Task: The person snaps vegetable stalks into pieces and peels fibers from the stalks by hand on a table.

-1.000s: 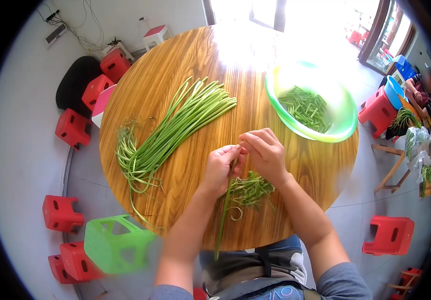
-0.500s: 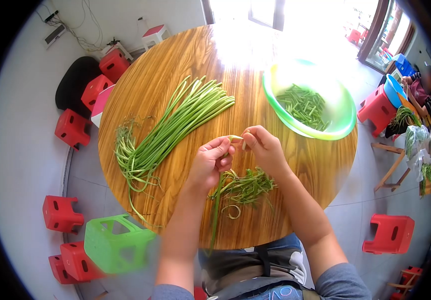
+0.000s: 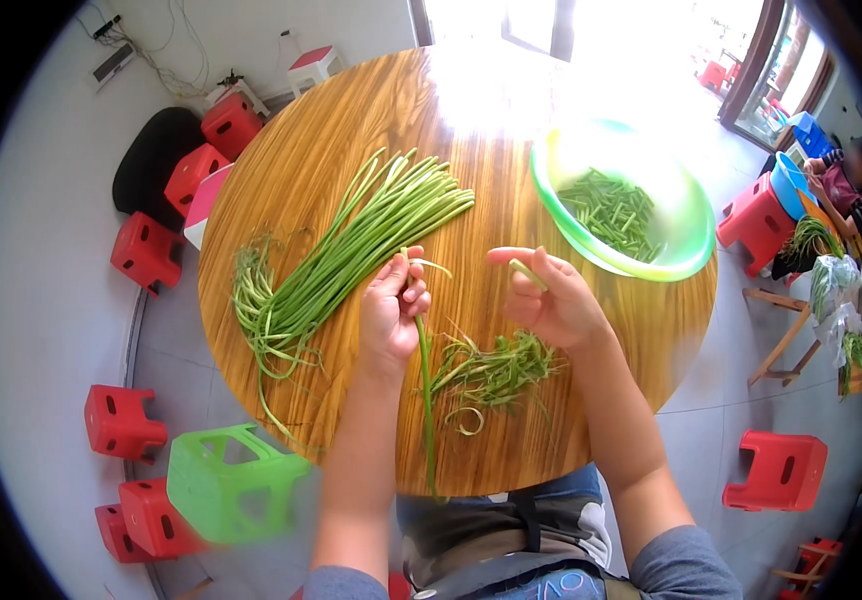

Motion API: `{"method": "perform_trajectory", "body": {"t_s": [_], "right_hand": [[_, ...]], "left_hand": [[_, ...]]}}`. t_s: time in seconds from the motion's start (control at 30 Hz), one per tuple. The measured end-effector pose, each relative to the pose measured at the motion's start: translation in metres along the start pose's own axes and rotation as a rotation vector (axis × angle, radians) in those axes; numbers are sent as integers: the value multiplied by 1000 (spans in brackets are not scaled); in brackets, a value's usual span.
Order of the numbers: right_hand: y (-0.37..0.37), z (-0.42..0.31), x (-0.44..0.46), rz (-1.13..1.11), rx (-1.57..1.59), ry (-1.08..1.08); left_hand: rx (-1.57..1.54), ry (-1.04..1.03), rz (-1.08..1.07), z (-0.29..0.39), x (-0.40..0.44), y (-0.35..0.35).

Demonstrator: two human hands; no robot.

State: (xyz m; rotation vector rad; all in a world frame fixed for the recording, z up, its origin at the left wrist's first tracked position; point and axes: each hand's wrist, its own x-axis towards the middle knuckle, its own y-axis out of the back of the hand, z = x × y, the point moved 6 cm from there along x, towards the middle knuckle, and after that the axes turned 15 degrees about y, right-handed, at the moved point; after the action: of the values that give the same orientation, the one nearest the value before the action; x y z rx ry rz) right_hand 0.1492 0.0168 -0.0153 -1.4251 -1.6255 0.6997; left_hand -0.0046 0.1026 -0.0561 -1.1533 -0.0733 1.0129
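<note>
My left hand (image 3: 389, 310) is closed round a long green garlic scape (image 3: 427, 400), whose stalk hangs down past the near table edge. A pale thin strip sticks out at its top, above my fingers. To the right, apart from it, my right hand (image 3: 563, 305) pinches a short piece of scape (image 3: 528, 275), with the index finger stretched out. Below and between the hands lies a pile of green trimmings (image 3: 499, 370) with a curled pale strip. A bundle of long garlic scapes (image 3: 351, 255) lies to the left, its thin tangled ends toward me.
A green-rimmed plastic basin (image 3: 641, 269) holding short cut pieces (image 3: 613, 215) stands at the right of the round wooden table (image 3: 281, 180). Red stools (image 3: 146, 250) and a green stool (image 3: 226, 490) surround it. At far right a person sits near a blue basin (image 3: 789, 185).
My hands have drawn apart: the left moved left and up with the long scape, the right moved right with a short piece. A pale strip now hangs from the scape's top.
</note>
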Motion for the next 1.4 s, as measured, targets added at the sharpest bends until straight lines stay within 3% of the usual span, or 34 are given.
{"method": "perform_trajectory", "body": {"t_s": [0.13, 0.23, 0.33, 0.37, 0.5, 0.6, 0.67, 0.73, 0.8, 0.9, 0.93, 1.03, 1.1, 1.23, 1.4], "right_hand": [[-4, -4, -2, 175, -59, 61], [1, -3, 3, 53, -37, 43], [11, -4, 3, 188, -1006, 122], [2, -3, 5, 156, -1109, 316], [-3, 3, 3, 39, -1170, 229], [-20, 6, -4, -107, -927, -73], [-28, 12, -12, -337, -846, -213], [-40, 16, -19, -537, -803, -301], [-32, 16, -16, -499, -1074, -268], [-21, 10, -8, -532, -1447, -160], [-18, 3, -5, -352, -1387, -75], [-11, -13, 0, 155, -1164, 167], [-9, -14, 2, 218, -1071, 202], [-13, -10, 1, 160, -975, 47], [2, -15, 1, 244, -1057, 212]], "left_hand": [[33, 80, -57, -7, -7, -10], [192, 93, -142, -16, -16, -27], [321, 61, -151, -24, -23, -43], [345, 60, -187, -24, -23, -45], [339, 56, -170, -26, -19, -40], [224, 84, -107, -23, -14, -30], [131, 69, -20, -16, -10, -18], [41, 104, -164, -9, 10, 4], [54, 79, -267, 0, 7, -1], [109, 60, -39, -5, -5, -10], [131, 59, 58, -7, -8, -11], [313, 84, -40, -14, -17, -27], [485, 84, -32, -23, -26, -41], [617, 182, -144, -53, -22, -45], [887, 203, -220, -64, -23, -49]]}}
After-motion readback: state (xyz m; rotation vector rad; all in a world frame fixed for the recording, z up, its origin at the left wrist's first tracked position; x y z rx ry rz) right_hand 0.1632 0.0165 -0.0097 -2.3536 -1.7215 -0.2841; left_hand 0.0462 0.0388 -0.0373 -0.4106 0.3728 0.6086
